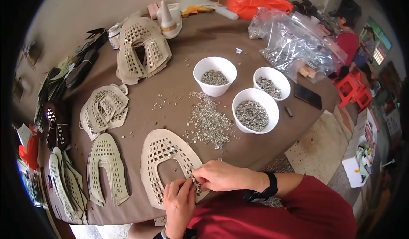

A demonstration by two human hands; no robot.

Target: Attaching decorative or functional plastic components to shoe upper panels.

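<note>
A beige U-shaped shoe upper [164,143] with rows of square cutouts lies flat at the near edge of the table. Shiny metal studs sit in some of its cutouts. My left hand [179,202] is closed on the right leg of this shoe upper, fingers bent and pressed together. Just beside it, my right hand [219,176] pinches at the same leg; whatever is between its fingertips is hidden. Beyond the upper, a heap of loose silvery studs [208,121] is spread over the brown table.
White tubs of studs, one at the back [215,89], one in front [255,126], one right [272,83], stand near a phone [307,96]. Stacked uppers [145,30] and a greenish upper [104,153] lie left. Plastic bags [294,43] lie far right. Another person [347,43] sits beyond.
</note>
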